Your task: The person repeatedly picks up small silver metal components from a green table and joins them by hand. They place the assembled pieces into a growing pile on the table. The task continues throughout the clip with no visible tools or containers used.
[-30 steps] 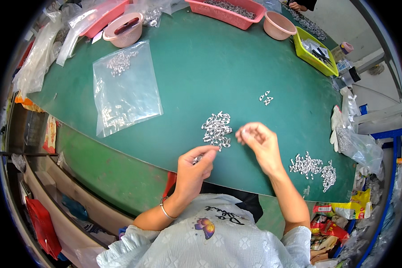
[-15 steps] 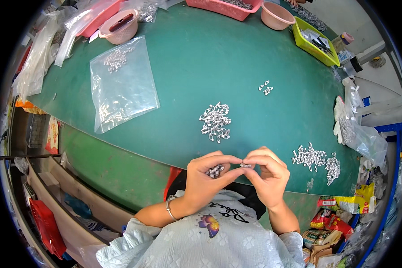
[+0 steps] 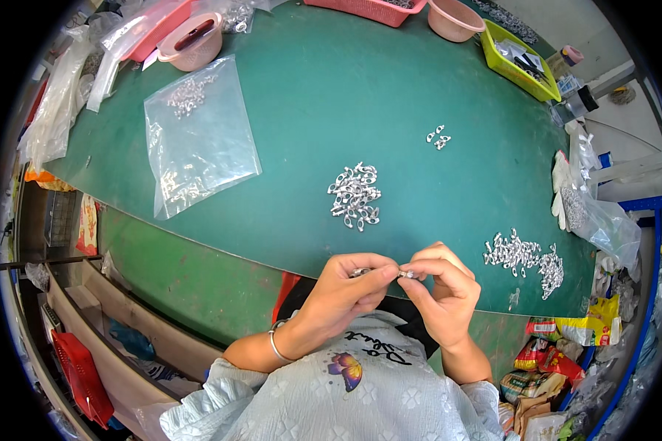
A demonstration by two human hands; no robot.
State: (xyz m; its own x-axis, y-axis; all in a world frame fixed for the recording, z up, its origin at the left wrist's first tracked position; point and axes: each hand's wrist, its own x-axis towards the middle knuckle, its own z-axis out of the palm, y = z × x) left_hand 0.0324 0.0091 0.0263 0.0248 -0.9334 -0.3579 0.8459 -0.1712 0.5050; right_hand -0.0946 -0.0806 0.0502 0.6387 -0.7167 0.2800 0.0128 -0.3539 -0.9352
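Note:
My left hand (image 3: 349,288) and my right hand (image 3: 445,289) meet at the table's near edge. Between their fingertips they pinch one small silver metal clasp (image 3: 407,274), shaped like a lobster clasp. More silver pieces (image 3: 359,272) show in the curl of my left hand, mostly covered by its fingers. Just beyond lies a loose pile of such clasps (image 3: 354,195). A few others (image 3: 439,137) lie farther off to the right. Close to the right edge of the table are two adjoining heaps of small silver pieces (image 3: 515,251).
On the green table (image 3: 294,132), a clear plastic bag (image 3: 202,158) with silver pieces lies left. Pink bowls (image 3: 456,22) and a yellow-green basket (image 3: 518,62) stand at the back. A white glove (image 3: 561,187) and a filled bag (image 3: 603,228) are at the right edge.
My left thumb has come forward over the fingers, covering most of the pieces in that hand. The pinched clasp has shifted slightly right, and the view has moved a little.

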